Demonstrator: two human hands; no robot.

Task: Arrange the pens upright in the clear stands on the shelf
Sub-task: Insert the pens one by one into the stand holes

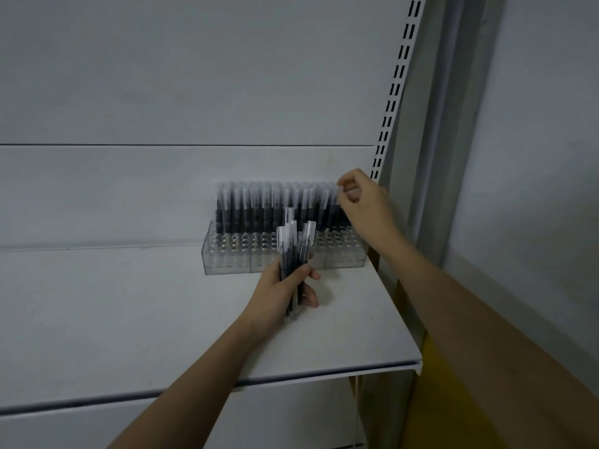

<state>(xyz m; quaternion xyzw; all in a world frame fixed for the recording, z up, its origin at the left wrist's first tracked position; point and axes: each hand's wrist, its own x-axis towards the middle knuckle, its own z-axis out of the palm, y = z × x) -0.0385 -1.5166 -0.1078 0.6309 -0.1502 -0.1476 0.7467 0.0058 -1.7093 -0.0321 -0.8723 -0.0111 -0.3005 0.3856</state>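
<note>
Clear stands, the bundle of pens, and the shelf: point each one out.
clear stands (227, 262): head view, front wall of the left stand.
bundle of pens (293, 247): head view, barrels just above the left hand's fingers.
shelf (129, 303): head view, bare top surface left of the hands.

White shelf (129, 319) — clear stands (285, 257)

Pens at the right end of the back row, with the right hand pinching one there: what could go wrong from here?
1. The right hand pinches a pen top packed close among the standing pens; a nudge might tilt its neighbours.
2. The left hand holds a loose, fanned bundle in one grip; a pen could slip out onto the shelf.
3. The bundle hangs right in front of the stands, so it may bump them.
</note>
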